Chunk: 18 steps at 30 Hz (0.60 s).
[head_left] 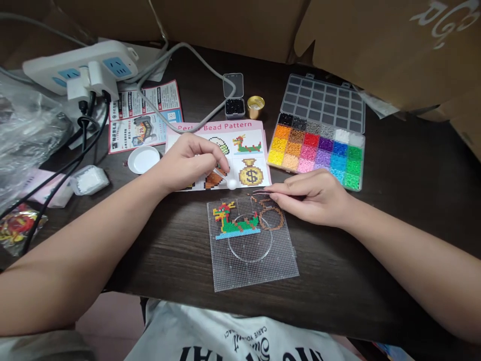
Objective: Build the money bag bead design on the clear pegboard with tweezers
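Observation:
My left hand (195,160) is closed on a small white spoon (230,183), whose bowl hangs over the lower edge of the bead pattern sheet (221,128). Pinched in my right hand (311,195) are thin metal tweezers (262,191), their tips just above the top edge of the clear pegboard (255,271). On that board sits a dragon boat of green, red, yellow and blue beads (236,221). Right of it, a brown bead outline (272,215) matches the money bag shape on the sheet. A few loose brown beads lie near the tweezer tips.
An open bead box (315,145) with coloured compartments stands at the right. Behind the sheet are a small box of black beads (235,108) and a gold cup (256,106). A white dish (144,160), a power strip (80,65), cables and plastic bags occupy the left.

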Motion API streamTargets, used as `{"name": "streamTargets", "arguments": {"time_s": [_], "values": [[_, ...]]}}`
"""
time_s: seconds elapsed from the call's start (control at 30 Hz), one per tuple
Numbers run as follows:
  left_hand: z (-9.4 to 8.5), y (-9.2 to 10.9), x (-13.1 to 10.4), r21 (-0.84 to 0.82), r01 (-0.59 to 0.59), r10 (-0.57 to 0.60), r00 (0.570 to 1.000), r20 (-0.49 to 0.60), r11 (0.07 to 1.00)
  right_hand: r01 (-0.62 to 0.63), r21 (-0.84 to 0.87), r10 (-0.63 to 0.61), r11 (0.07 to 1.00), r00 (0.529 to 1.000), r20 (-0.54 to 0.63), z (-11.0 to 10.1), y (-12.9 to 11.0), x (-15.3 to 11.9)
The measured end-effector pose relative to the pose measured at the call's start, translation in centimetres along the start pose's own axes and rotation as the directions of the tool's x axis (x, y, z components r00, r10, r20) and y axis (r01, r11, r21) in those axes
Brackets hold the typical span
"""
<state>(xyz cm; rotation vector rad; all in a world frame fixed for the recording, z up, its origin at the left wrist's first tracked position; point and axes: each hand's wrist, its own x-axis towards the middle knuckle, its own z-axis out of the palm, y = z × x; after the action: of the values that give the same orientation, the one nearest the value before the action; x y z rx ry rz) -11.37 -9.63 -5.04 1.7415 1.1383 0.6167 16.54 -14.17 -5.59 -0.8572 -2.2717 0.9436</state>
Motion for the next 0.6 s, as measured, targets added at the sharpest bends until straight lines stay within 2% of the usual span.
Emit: {"name": "streamTargets", "arguments": {"time_s": [0.27, 0.6], "values": [[-0.02, 0.44, 0.08, -0.085, 0.048, -0.046, 0.999, 0.018, 0.995, -0.102, -0.011, 0.103, 0.995, 0.994, 0.028, 0.32, -0.52, 0.66], [-0.1, 0.43, 0.25, -0.115, 0.037, -0.034, 0.999, 0.028, 0.993, -0.12, -0.034, 0.121, 0.992, 0.992, 0.038, 0.52, -0.48, 0.81]]}}
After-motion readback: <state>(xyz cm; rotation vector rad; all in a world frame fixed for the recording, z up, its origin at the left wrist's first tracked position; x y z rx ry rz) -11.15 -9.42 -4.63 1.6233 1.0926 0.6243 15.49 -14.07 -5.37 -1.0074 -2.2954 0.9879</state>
